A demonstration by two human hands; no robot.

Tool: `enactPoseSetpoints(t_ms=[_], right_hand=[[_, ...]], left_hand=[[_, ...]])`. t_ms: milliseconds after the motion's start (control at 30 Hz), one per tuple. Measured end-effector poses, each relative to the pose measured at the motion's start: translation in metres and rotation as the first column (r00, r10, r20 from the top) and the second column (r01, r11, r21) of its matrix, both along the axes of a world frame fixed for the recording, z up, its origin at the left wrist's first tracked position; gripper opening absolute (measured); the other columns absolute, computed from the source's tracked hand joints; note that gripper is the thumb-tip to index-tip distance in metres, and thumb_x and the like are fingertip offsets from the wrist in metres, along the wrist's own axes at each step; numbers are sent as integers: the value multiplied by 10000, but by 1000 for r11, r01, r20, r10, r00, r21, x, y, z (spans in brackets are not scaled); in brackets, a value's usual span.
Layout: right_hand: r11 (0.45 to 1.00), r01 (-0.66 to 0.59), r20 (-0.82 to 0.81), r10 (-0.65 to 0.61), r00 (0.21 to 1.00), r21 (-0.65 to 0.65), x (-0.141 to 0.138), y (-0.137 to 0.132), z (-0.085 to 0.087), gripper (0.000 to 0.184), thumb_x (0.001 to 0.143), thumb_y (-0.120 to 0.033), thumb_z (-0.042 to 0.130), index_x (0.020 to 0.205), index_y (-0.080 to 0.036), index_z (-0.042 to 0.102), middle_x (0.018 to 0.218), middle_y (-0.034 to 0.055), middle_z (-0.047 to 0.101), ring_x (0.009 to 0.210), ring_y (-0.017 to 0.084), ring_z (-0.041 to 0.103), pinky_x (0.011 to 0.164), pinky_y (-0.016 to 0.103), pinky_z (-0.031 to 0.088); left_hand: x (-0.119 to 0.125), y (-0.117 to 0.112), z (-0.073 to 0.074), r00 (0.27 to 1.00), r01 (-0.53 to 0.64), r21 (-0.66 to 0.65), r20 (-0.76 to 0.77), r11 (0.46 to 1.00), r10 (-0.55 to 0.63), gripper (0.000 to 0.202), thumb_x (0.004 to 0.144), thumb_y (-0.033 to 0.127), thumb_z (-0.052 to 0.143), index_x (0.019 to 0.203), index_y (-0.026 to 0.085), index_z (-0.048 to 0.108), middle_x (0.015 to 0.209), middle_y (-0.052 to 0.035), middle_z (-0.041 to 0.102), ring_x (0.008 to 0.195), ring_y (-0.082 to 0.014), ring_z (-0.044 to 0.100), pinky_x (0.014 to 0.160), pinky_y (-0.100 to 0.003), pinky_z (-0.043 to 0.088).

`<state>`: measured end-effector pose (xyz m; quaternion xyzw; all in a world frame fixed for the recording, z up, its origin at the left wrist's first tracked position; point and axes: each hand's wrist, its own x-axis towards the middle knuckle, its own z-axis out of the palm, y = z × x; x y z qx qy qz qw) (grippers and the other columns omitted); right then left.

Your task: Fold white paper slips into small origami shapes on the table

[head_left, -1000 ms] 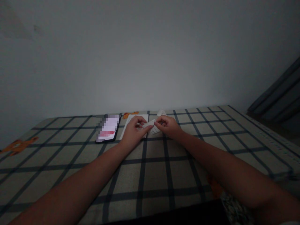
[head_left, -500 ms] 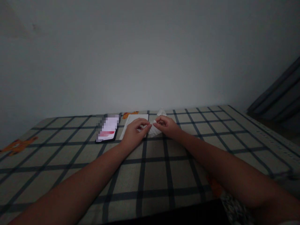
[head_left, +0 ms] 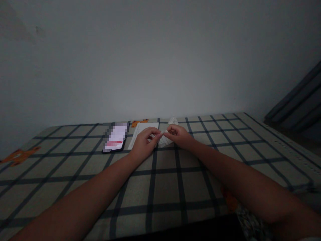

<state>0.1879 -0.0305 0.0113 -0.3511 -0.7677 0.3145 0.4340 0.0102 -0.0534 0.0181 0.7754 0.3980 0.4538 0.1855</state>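
Note:
My left hand (head_left: pixel 145 141) and my right hand (head_left: pixel 181 135) come together over the checked cloth, thumbs and forefingers pinched nearly tip to tip. Between and just below the fingertips is a creased white paper (head_left: pixel 165 142), pinched by both hands at its upper part. Fingers cover some of it, so its full shape is hidden. A pale, wrinkled tip (head_left: pixel 173 119) shows behind my right hand; I cannot tell whether it belongs to the same paper. Under and behind my left hand lies a flat white sheet or pad (head_left: pixel 147 126).
To the left of the pad lies a phone (head_left: pixel 116 135) with a lit, blurred screen. The checked cloth (head_left: pixel 135 197) has orange printed figures (head_left: pixel 22 155). A grey wall (head_left: pixel 160 60) rises behind, and dark folded fabric (head_left: pixel 298 97) hangs at the right.
Both hands stay in almost the same place, with only a slight shift of the fingertips around the creased paper. The phone and pad have not moved.

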Motion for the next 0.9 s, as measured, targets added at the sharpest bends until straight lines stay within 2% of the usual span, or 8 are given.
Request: enactPoseSetpoints(t_ms=[233,400,533,733,900], right_hand=[[999,43,23,-43,999,22,-3,0,-2,150,738,-293,509,700,-162,446,605,-45,400,546,78,376,513,202,303],[998,12,40,-15,999,66,-3,-1,-2,166,780,-307,469,753,-147,502,668,-19,472,606,87,431,556,201,330],[992,45,98,-56,994,116,-1,-2,1,204,801,-311,449,733,-138,533,650,-15,494,591,83,436,551,200,323],[974,67,138,-98,986,216,0,-4,2,157,780,-258,469,721,-134,546,631,-20,494,570,76,422,533,195,307],[975,70,147,-103,984,213,1,-3,0,169,778,-256,480,761,-130,592,651,-9,545,579,80,451,543,193,322]], left_hand=[[1,-3,0,999,32,20,-31,999,-32,178,811,332,494,825,183,589,900,-55,591,838,-158,535,649,-255,453],[1,-3,0,999,34,37,-17,999,-34,168,811,321,498,842,183,589,903,-48,594,833,-151,540,629,-247,460],[0,-2,0,998,56,73,-17,996,-54,151,807,309,508,817,183,591,902,-47,598,844,-149,542,622,-243,467],[0,-3,0,994,107,126,-37,986,-103,133,804,280,520,806,183,610,896,-50,617,834,-144,555,642,-250,470],[0,-2,0,993,108,107,-47,988,-104,133,794,284,532,812,189,623,944,-55,613,862,-151,555,648,-252,465]])
